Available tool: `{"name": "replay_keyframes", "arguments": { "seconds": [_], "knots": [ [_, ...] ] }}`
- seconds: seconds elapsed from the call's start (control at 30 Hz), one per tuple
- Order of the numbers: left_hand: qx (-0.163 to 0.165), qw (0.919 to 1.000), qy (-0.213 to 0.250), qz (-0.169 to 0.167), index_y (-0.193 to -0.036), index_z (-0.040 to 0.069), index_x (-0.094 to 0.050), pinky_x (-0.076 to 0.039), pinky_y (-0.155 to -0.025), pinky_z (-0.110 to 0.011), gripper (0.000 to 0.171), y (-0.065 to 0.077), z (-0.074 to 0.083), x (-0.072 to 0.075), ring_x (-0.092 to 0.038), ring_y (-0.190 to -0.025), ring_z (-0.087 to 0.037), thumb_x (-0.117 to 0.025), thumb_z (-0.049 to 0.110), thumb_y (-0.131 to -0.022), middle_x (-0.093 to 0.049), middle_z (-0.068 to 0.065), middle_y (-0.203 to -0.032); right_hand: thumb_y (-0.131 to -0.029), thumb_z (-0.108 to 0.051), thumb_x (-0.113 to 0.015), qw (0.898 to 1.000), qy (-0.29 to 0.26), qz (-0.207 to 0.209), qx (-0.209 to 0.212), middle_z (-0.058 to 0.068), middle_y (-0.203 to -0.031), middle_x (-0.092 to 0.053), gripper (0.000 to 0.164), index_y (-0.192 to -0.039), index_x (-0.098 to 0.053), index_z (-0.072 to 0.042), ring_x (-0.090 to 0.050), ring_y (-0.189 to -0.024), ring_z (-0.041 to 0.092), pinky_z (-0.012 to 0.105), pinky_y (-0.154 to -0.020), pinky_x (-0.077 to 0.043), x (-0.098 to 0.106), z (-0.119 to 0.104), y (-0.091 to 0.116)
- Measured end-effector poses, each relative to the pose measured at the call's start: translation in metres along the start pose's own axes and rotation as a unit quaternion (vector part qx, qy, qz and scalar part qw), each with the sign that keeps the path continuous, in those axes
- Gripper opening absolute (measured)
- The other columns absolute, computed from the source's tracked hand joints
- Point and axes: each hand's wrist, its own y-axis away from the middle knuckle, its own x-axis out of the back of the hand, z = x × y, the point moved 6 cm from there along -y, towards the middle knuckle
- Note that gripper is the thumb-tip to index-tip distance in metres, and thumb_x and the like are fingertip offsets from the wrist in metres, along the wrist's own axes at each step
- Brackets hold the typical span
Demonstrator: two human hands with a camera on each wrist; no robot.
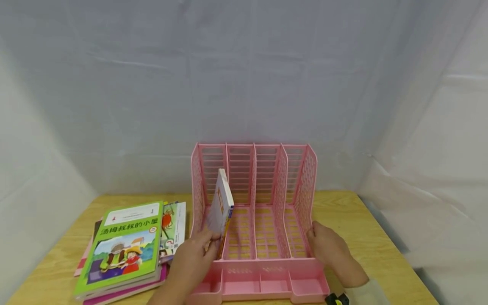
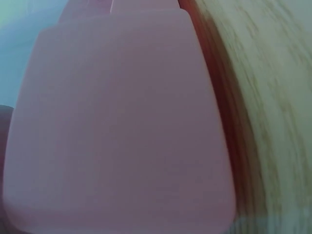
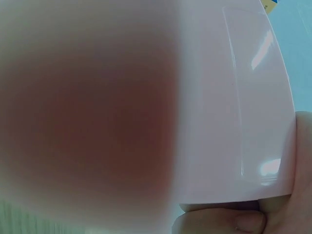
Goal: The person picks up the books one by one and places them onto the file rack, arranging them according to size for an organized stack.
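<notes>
A pink desktop file rack [image 1: 310, 182] with upright dividers stands on the wooden table in the head view. In its leftmost slot a thin book [image 1: 218, 205] with a pale cover stands upright, slightly tilted. My left hand [image 1: 193, 259] pinches the book's lower front edge between thumb and fingers. At the rack's right side wall, my right hand [image 1: 331, 249] grips the lower front edge. The right wrist view shows its fingers [image 3: 219, 222] curled at the edge of the pale pink plastic [image 3: 263, 112]. Close pink plastic [image 2: 117, 122] fills most of the left wrist view.
Left of the rack lies a pile of books, topped by a green-bordered one [image 1: 122, 250]; a book with a red crab picture [image 1: 167, 224] pokes out beside it. Small open trays [image 1: 274, 266] run along the rack's front. White sheeting [image 1: 244, 84] hangs behind the table [image 1: 362, 220].
</notes>
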Motion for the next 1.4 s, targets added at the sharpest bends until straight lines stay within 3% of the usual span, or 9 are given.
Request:
{"name": "replay_keyframes", "arguments": {
  "seconds": [0.57, 0.77, 0.87, 1.0, 1.1, 1.23, 1.3, 1.4],
  "knots": [
    [0.001, 0.9999, -0.014, 0.000, -0.097, 0.022, -0.070, -0.057, -0.065, -0.046, 0.013, 0.003, -0.001, 0.008, -0.073, -0.079, -0.028, -0.074, 0.011, -0.092, -0.077, -0.002, -0.098, -0.110, -0.025, -0.037, 1.000, -0.002, -0.006, 0.002, 0.006, -0.075, -0.054, 0.032, -0.111, -0.061, -0.004, -0.053, -0.070, 0.021, 0.040, -0.065, -0.046, 0.002, -0.009, -0.001],
    [0.014, 0.9988, -0.015, -0.046, -0.100, 0.022, -0.064, -0.058, -0.074, -0.043, 0.011, 0.002, 0.002, 0.007, -0.069, -0.085, -0.020, -0.070, 0.013, -0.097, -0.073, 0.001, -0.102, -0.109, -0.025, -0.036, 1.000, -0.003, -0.010, 0.000, 0.005, -0.073, -0.053, 0.033, -0.111, -0.062, -0.003, -0.053, -0.069, 0.020, 0.041, -0.067, -0.047, 0.003, -0.007, 0.000],
    [0.006, 0.9973, -0.018, -0.071, -0.105, 0.021, -0.069, -0.059, -0.082, -0.042, 0.011, 0.000, 0.002, 0.009, -0.068, -0.094, -0.016, -0.070, 0.013, -0.098, -0.072, 0.004, -0.105, -0.110, -0.023, -0.034, 1.000, 0.006, -0.010, 0.003, 0.005, -0.075, -0.056, 0.035, -0.112, -0.062, -0.002, -0.057, -0.072, 0.021, 0.045, -0.071, -0.051, 0.003, -0.005, 0.000],
    [-0.002, 0.9960, -0.032, -0.083, -0.114, 0.021, -0.076, -0.057, -0.090, -0.043, 0.021, -0.003, -0.004, 0.027, -0.066, -0.104, -0.018, -0.071, 0.012, -0.096, -0.074, 0.004, -0.109, -0.110, -0.022, -0.033, 1.000, 0.017, -0.012, 0.007, 0.005, -0.076, -0.058, 0.038, -0.119, -0.063, 0.001, -0.059, -0.076, 0.022, 0.050, -0.074, -0.054, 0.004, -0.003, 0.001],
    [0.020, 0.9963, -0.037, -0.075, -0.122, 0.017, -0.073, -0.055, -0.095, -0.050, 0.026, -0.005, -0.021, 0.055, -0.065, -0.110, -0.024, -0.069, 0.013, -0.097, -0.073, 0.000, -0.115, -0.110, -0.022, -0.034, 1.000, 0.018, -0.013, 0.007, 0.005, -0.074, -0.056, 0.038, -0.121, -0.063, 0.001, -0.059, -0.075, 0.022, 0.050, -0.073, -0.054, 0.003, -0.001, 0.001],
    [0.104, 0.9881, -0.078, -0.082, -0.143, 0.004, -0.056, -0.049, -0.096, -0.065, 0.046, -0.005, -0.073, 0.099, -0.060, -0.118, -0.044, -0.063, 0.023, -0.101, -0.066, -0.022, -0.128, -0.109, -0.022, -0.035, 1.000, 0.015, -0.010, 0.008, 0.005, -0.073, -0.055, 0.037, -0.120, -0.063, 0.000, -0.059, -0.074, 0.022, 0.050, -0.072, -0.054, 0.002, 0.001, 0.000],
    [0.177, 0.9704, -0.115, -0.117, -0.153, -0.003, -0.038, -0.047, -0.094, -0.070, 0.069, -0.001, -0.107, 0.118, -0.054, -0.120, -0.054, -0.061, 0.037, -0.102, -0.055, -0.035, -0.136, -0.109, -0.023, -0.035, 1.000, 0.013, -0.008, 0.008, 0.005, -0.072, -0.054, 0.037, -0.119, -0.064, -0.001, -0.058, -0.073, 0.021, 0.049, -0.071, -0.054, 0.002, 0.001, 0.000],
    [0.283, 0.9271, -0.157, -0.188, -0.154, -0.015, -0.021, -0.048, -0.088, -0.071, 0.104, 0.013, -0.155, 0.136, -0.052, -0.112, -0.059, -0.055, 0.065, -0.098, -0.042, -0.047, -0.134, -0.109, -0.024, -0.035, 1.000, 0.007, -0.008, 0.003, 0.005, -0.070, -0.052, 0.037, -0.116, -0.064, -0.002, -0.054, -0.069, 0.021, 0.046, -0.069, -0.051, 0.002, 0.001, -0.001]
  ]
}}
